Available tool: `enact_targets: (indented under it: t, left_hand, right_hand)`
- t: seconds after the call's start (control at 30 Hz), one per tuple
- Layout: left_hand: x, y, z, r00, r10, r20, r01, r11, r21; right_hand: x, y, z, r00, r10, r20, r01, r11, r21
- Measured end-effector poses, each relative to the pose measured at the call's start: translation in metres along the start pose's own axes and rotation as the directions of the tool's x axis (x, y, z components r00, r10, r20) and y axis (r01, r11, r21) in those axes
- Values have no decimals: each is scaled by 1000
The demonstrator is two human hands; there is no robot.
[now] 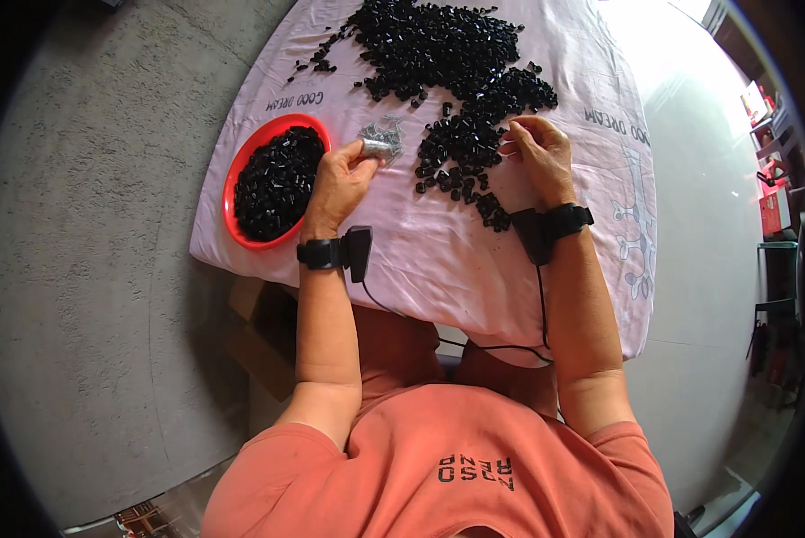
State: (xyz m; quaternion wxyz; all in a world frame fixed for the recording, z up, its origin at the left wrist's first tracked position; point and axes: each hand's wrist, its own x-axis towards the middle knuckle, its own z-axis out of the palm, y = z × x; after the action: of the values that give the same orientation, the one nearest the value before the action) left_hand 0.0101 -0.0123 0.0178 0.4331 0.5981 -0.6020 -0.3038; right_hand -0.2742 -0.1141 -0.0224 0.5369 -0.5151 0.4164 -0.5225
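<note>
My left hand (338, 184) is closed, thumb and fingers pinching a small silvery-grey piece (381, 146) whose kind I cannot make out. It is just right of a red bowl (233, 208) full of small shiny black plastic pieces (279, 184). My right hand (543, 157) is at the right edge of a loose heap of the same black pieces (461, 143), its fingers bent in and close together. Whether a piece is between those fingertips is too small to tell.
The heap runs back into a larger spread of black pieces (438, 45) at the far side. A pale pink printed cloth (402, 260) covers the table. Black wrist straps with boxes and cables (541, 296) are on both arms. A cardboard box (268, 332) stands below the table's left front.
</note>
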Motion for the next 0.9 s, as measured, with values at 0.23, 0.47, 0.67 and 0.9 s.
enact_targets:
  t: [0.23, 0.47, 0.67, 0.9]
  left_hand:
    - [-26, -5, 0, 957, -283, 59, 289, 948, -130]
    - [5, 5, 7, 987, -160, -20, 159, 987, -25]
    - [46, -4, 16, 984, -179, 8, 179, 984, -1]
    - [63, -27, -4, 990, -91, -106, 93, 996, 14]
  right_hand:
    - [-3, -4, 1, 1000, 18, 1, -18, 1000, -9]
    - [-3, -1, -2, 1000, 14, 9, -14, 1000, -26]
    - [-2, -1, -3, 1000, 9, 5, -9, 1000, -22]
    - [-2, 1, -2, 1000, 22, 0, -22, 1000, -6]
